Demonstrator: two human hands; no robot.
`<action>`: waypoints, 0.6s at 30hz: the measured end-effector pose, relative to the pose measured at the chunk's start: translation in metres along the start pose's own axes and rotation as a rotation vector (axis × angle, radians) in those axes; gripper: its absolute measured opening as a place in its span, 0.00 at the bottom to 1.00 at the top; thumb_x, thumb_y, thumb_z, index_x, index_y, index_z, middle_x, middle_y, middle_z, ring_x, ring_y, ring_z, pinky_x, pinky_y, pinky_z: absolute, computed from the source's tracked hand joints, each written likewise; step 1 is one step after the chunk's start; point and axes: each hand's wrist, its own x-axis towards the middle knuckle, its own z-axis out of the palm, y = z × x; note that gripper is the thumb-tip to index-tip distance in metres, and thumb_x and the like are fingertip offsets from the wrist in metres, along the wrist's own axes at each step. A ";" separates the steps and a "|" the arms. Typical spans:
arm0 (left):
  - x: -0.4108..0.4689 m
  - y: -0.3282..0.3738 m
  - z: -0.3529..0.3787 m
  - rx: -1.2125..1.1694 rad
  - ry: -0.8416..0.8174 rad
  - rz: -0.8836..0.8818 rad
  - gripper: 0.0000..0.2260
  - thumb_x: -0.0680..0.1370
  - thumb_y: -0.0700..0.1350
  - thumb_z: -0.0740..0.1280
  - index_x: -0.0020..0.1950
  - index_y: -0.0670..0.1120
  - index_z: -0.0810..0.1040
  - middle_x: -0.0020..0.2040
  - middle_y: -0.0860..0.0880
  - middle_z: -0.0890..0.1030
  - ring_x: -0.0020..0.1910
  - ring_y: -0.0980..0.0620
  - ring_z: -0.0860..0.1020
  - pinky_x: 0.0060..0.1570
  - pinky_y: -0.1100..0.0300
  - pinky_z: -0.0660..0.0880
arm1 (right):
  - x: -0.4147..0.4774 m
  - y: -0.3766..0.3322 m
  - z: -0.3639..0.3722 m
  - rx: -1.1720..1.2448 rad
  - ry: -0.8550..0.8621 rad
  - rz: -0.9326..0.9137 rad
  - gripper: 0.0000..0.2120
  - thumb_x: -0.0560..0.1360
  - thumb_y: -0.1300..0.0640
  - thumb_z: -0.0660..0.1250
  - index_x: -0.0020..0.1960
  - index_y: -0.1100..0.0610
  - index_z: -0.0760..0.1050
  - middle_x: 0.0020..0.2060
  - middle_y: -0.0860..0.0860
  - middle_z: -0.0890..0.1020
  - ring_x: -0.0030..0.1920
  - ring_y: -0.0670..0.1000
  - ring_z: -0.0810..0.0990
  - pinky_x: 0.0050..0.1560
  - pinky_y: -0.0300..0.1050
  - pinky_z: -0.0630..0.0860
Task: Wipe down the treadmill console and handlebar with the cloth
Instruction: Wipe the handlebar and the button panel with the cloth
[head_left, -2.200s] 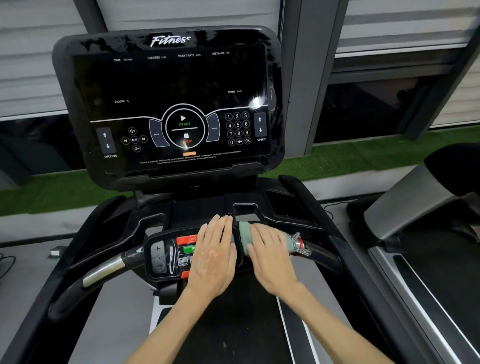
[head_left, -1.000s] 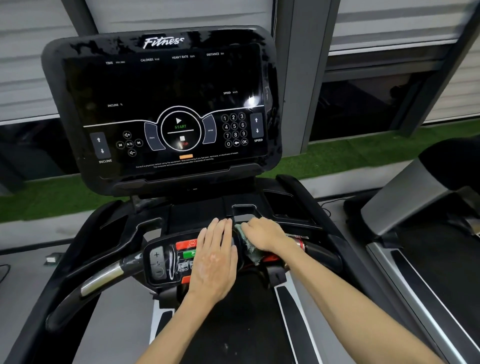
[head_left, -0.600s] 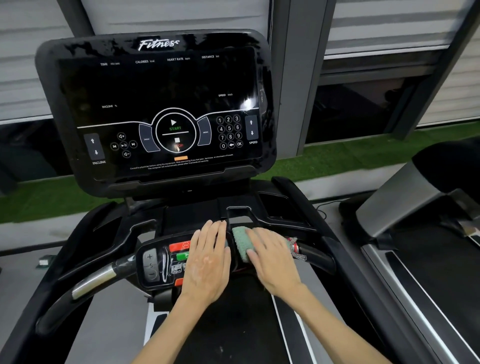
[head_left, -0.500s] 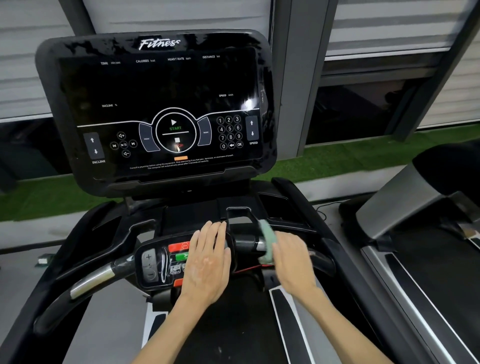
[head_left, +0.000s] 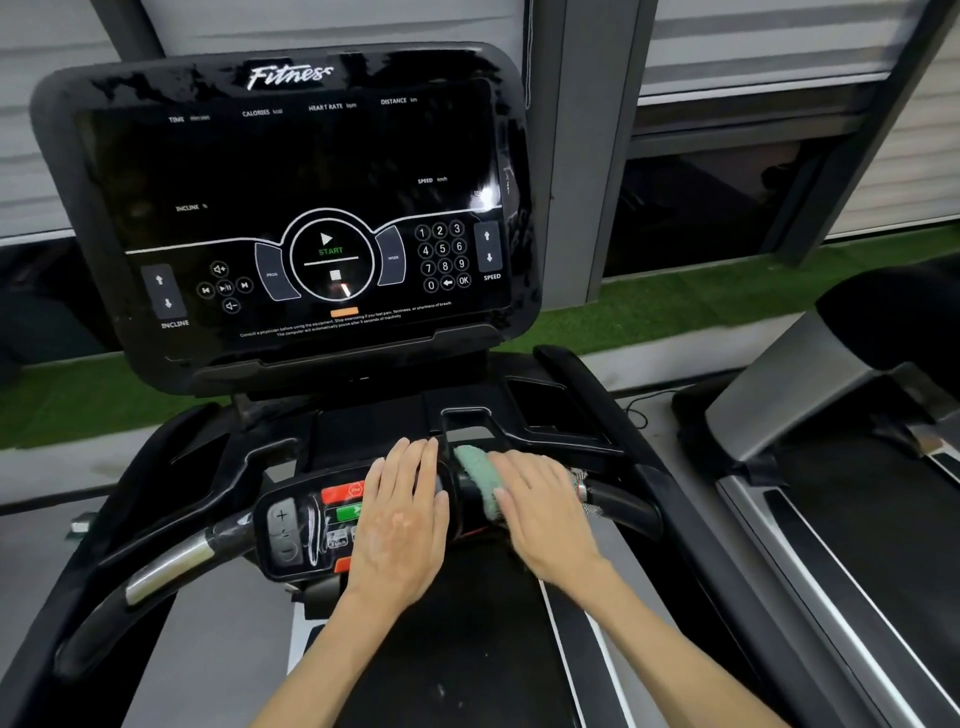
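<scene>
A black treadmill console (head_left: 291, 171) with a lit control screen stands in front of me. Below it a black handlebar (head_left: 171, 558) with a silver grip section curves across, carrying a small button panel (head_left: 306, 519) in the middle. My left hand (head_left: 400, 525) lies flat on that panel with straight fingers. My right hand (head_left: 545, 506) presses a light green cloth (head_left: 475, 470) onto the bar just right of the panel, fingers straight over it. Most of the cloth is hidden under that hand.
A second treadmill (head_left: 831, 415) stands close on the right. The black running belt (head_left: 441, 649) lies under my forearms. Green artificial turf (head_left: 675, 312) and grey shutters (head_left: 753, 41) are behind the console.
My right hand has slid the cloth back leftwards along the bar to beside the button panel, after a stroke out to the right. My left hand has stayed flat on the panel.
</scene>
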 end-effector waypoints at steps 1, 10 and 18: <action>0.000 0.000 0.000 0.005 -0.002 0.000 0.23 0.81 0.47 0.52 0.73 0.39 0.66 0.69 0.42 0.71 0.71 0.43 0.67 0.72 0.47 0.63 | -0.006 0.014 0.003 0.001 0.010 0.064 0.16 0.80 0.53 0.50 0.62 0.53 0.72 0.49 0.46 0.76 0.49 0.50 0.73 0.57 0.49 0.69; -0.001 0.000 0.001 0.017 0.002 0.008 0.23 0.80 0.46 0.52 0.73 0.38 0.66 0.69 0.40 0.71 0.71 0.42 0.67 0.71 0.45 0.63 | -0.032 0.062 0.029 0.115 0.417 0.799 0.14 0.77 0.64 0.52 0.34 0.54 0.60 0.29 0.43 0.62 0.31 0.42 0.62 0.51 0.59 0.72; 0.000 0.003 0.002 0.021 0.015 -0.001 0.23 0.80 0.46 0.52 0.72 0.37 0.67 0.68 0.40 0.72 0.70 0.41 0.68 0.71 0.45 0.63 | 0.011 0.000 0.012 -0.182 0.071 0.472 0.06 0.73 0.59 0.61 0.43 0.53 0.76 0.38 0.49 0.80 0.42 0.53 0.79 0.57 0.55 0.69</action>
